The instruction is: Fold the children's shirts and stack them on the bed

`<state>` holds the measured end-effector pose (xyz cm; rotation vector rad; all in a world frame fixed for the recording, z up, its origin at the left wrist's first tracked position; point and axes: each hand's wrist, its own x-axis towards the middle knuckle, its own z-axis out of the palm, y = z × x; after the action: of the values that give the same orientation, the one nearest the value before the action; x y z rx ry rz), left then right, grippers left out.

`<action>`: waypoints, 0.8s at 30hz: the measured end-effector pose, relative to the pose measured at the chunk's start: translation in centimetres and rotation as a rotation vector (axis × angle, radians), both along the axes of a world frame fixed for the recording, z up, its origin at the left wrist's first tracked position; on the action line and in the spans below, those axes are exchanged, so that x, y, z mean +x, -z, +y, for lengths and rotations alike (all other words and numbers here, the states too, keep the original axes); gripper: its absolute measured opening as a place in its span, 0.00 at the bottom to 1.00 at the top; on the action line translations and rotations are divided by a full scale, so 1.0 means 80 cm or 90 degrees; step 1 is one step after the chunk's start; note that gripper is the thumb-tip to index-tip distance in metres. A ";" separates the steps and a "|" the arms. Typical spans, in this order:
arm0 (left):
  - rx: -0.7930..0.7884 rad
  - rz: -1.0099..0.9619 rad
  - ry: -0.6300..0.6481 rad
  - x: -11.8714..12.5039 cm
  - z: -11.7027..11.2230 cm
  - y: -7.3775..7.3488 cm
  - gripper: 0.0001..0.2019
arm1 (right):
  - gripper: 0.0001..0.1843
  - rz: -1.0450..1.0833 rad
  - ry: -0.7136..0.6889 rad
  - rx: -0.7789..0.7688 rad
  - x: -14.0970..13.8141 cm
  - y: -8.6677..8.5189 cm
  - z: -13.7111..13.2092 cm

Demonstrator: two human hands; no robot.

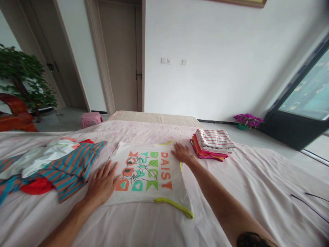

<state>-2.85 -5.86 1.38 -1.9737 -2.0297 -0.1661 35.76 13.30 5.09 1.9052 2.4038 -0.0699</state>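
Observation:
A white sleeveless shirt (144, 199) with a printed cartoon face, the word DAISY and yellow-green trim lies spread on the pink sheet, its lettering turned sideways. My left hand (104, 180) rests flat on its left edge, fingers stretched out. At the upper right corner, my right hand (183, 153) also lies flat, fingers extended over the cloth. Neither hand grips anything. Just beyond my right hand sits a stack of folded clothes (214, 140), with a red-and-white striped piece on top.
Left of the shirt is a loose heap of clothes (74, 164) with blue-brown stripes, white and red. Thin dark cords (308, 204) lie at the right. Beyond the sheet stand a pink stool (92, 119), a wooden chair (16, 115) and purple flowers (248, 120).

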 end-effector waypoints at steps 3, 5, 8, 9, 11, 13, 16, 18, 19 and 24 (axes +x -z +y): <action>-0.002 -0.006 -0.002 0.001 0.000 0.000 0.30 | 0.37 0.010 -0.013 0.041 -0.034 -0.007 -0.008; -0.002 -0.009 -0.001 0.000 0.001 0.002 0.30 | 0.36 0.049 -0.104 0.092 -0.066 -0.006 -0.023; 0.000 -0.013 -0.002 -0.003 0.002 0.005 0.30 | 0.35 0.090 -0.305 0.130 -0.112 0.005 -0.048; 0.003 -0.015 -0.001 -0.004 0.002 0.006 0.30 | 0.35 0.099 -0.360 0.133 -0.123 0.010 -0.053; 0.007 -0.022 0.000 -0.004 0.003 0.006 0.30 | 0.34 0.113 -0.420 0.132 -0.136 0.020 -0.056; 0.010 -0.032 0.000 -0.004 0.003 0.006 0.30 | 0.33 0.115 -0.408 0.124 -0.137 0.026 -0.047; 0.012 -0.039 -0.001 -0.003 0.002 0.006 0.30 | 0.33 0.092 -0.318 0.089 -0.120 0.025 -0.019; 0.011 -0.036 0.000 -0.003 0.002 0.006 0.30 | 0.34 0.073 -0.255 0.062 -0.104 0.022 -0.001; 0.009 -0.033 -0.002 -0.003 0.002 0.007 0.30 | 0.34 0.066 -0.226 0.053 -0.097 0.021 0.006; 0.003 -0.030 -0.007 -0.002 0.002 0.007 0.30 | 0.34 0.044 -0.115 0.040 -0.078 0.017 0.017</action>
<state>-3.05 -5.74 0.82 -1.9729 -2.0677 -0.2156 29.55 14.66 3.69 1.7282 2.6417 -0.0510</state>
